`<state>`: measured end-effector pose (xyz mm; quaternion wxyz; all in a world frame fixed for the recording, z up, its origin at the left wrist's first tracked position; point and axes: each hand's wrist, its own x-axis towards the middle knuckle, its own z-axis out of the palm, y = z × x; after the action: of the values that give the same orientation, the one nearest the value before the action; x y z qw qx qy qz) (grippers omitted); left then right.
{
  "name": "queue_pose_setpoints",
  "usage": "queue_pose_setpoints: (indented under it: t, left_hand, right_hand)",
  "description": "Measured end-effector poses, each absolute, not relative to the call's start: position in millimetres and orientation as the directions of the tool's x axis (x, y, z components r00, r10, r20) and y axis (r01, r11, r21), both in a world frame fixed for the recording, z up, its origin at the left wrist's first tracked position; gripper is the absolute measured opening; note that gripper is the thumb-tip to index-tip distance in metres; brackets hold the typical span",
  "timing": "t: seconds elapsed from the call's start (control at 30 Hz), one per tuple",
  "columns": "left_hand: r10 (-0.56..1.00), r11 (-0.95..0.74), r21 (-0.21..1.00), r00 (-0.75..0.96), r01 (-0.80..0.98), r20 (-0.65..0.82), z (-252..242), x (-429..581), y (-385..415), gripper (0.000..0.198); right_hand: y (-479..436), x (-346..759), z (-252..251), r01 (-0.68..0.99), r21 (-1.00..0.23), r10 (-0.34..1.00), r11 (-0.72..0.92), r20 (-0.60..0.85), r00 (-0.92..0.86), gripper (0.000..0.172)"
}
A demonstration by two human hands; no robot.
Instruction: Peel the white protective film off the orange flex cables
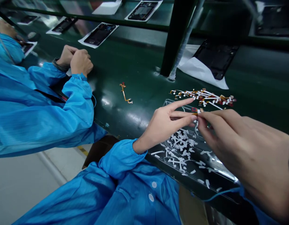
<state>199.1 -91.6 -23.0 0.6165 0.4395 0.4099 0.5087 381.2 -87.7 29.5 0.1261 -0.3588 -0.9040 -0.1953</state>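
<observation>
Between the fingertips of both hands is a small flex cable [194, 110] with an orange strip and a dark red square end. My left hand [164, 120] pinches it between thumb and a finger, its index finger stretched out above. From the right, my right hand [238, 140] pinches the other end, where a white bit shows; its fingertips partly hide the cable. Just beyond my hands lies a pile of flex cables [205, 94] with white strips. Below them, a clear plastic tray [166, 102] holds many white paper scraps [181, 142].
A single flex cable [124, 92] lies on the green table [139, 65]. Phone frames on white sheets, such as one phone frame [216, 57], lie beyond a dark post [177, 37]. At left, a co-worker's hands [81, 62] rest together on the table.
</observation>
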Motion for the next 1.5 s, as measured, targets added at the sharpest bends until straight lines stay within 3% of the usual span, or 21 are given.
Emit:
queue_pose_setpoints:
  t: [0.07,0.13,0.2,0.3,0.37,0.43,0.5,0.63,0.7,0.8,0.87,1.0,1.07,1.17,1.3,1.37,1.5]
  left_hand:
    - [0.989,0.078,0.973,0.14,-0.218,-0.048,-22,201,-93,0.054]
    - [0.992,0.041,0.99,0.124,-0.134,-0.024,-21,200,-93,0.053]
    - [0.995,-0.005,0.999,0.098,-0.042,0.009,-20,197,-93,0.051]
    - [0.996,-0.074,0.994,0.049,0.081,0.07,-19,191,-92,0.049]
    - [0.993,-0.117,0.984,0.049,0.136,0.111,-18,189,-93,0.049]
    - [0.985,-0.161,0.974,0.089,0.161,0.148,-15,188,-95,0.052]
    - [0.971,-0.21,0.964,0.146,0.164,0.187,-11,188,-98,0.055]
    - [0.961,-0.25,0.958,0.161,0.142,0.226,-7,180,-103,0.059]
    - [0.966,-0.219,0.975,0.146,0.042,0.211,-12,170,-101,0.063]
    - [0.943,-0.119,0.981,0.291,-0.15,0.159,-33,151,-101,0.072]
    - [0.948,-0.082,0.988,0.296,-0.13,0.118,-50,137,-105,0.073]
    - [0.991,-0.071,0.98,-0.101,0.185,0.091,-74,109,-124,0.071]
    - [0.978,-0.046,0.962,-0.186,0.268,0.099,-77,100,-133,0.065]
    - [0.977,-0.053,0.935,-0.176,0.35,0.121,-72,94,-141,0.047]
    - [0.994,-0.05,0.927,-0.074,0.372,0.084,-61,95,-141,0.022]
    - [0.998,-0.032,0.928,-0.039,0.371,0.049,-58,95,-141,0.022]
    - [0.999,-0.032,0.911,0.029,0.411,0.022,-58,95,-140,0.025]
  right_hand:
    - [-87,379,27,0.718,0.312,0.603,0.622,0.395,-0.694,0.023]
    - [-85,381,24,0.774,0.279,0.639,0.568,0.444,-0.628,0.02]
    - [-81,391,24,0.829,0.133,0.723,0.544,0.428,-0.543,0.02]
    - [-74,415,27,0.827,-0.121,0.826,0.549,0.233,-0.514,0.034]
    - [-71,428,32,0.803,-0.206,0.829,0.559,0.124,-0.545,0.041]
    - [-69,430,36,0.783,-0.249,0.821,0.57,0.141,-0.553,0.045]
    - [-69,419,40,0.74,-0.335,0.81,0.583,0.172,-0.56,0.05]
    - [-66,381,52,0.633,-0.576,0.808,0.518,0.088,-0.582,0.033]
    - [-57,360,62,0.598,-0.663,0.825,0.45,0.053,-0.562,0.034]
    - [-32,325,73,0.491,-0.795,0.829,0.355,0.026,-0.558,0.032]
    - [-10,297,66,0.443,-0.848,0.835,0.292,-0.001,-0.551,0.024]
    - [40,236,18,0.534,-0.81,0.848,0.241,-0.091,-0.522,0.011]
    - [63,216,-8,0.58,-0.775,0.845,0.25,-0.118,-0.522,0.014]
    - [84,215,-22,0.629,-0.716,0.857,0.302,-0.085,-0.508,0.015]
    - [86,278,9,0.699,-0.58,0.849,0.418,-0.025,-0.528,0.027]
    - [80,323,27,0.74,-0.483,0.828,0.468,-0.052,-0.558,0.031]
    - [67,403,26,0.834,-0.301,0.846,0.463,-0.13,-0.517,0.02]
